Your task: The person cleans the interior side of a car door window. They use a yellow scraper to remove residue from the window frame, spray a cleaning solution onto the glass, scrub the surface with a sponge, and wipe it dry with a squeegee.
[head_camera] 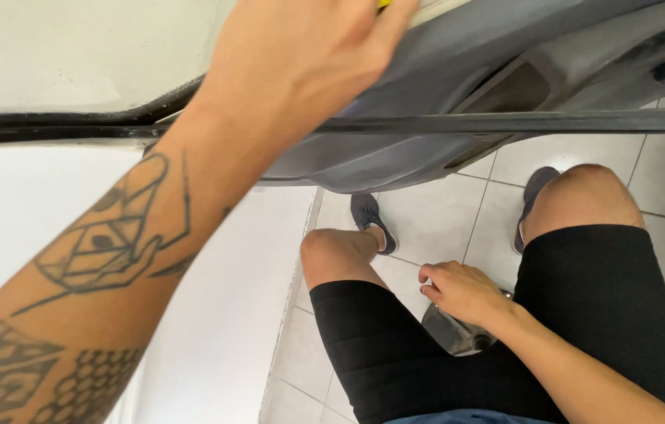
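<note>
While left hand presses grey door panel — smooth, curved.

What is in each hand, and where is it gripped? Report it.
The left hand pinches a small yellow object, mostly out of frame. The right hand rests on a grey metal seat edge; grip unclear.

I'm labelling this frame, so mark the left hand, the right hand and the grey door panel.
left hand (301,55): head view, on the back of the hand.
right hand (462,290): head view, on the back of the hand.
grey door panel (426,86): head view, on its bare upper surface.
</note>
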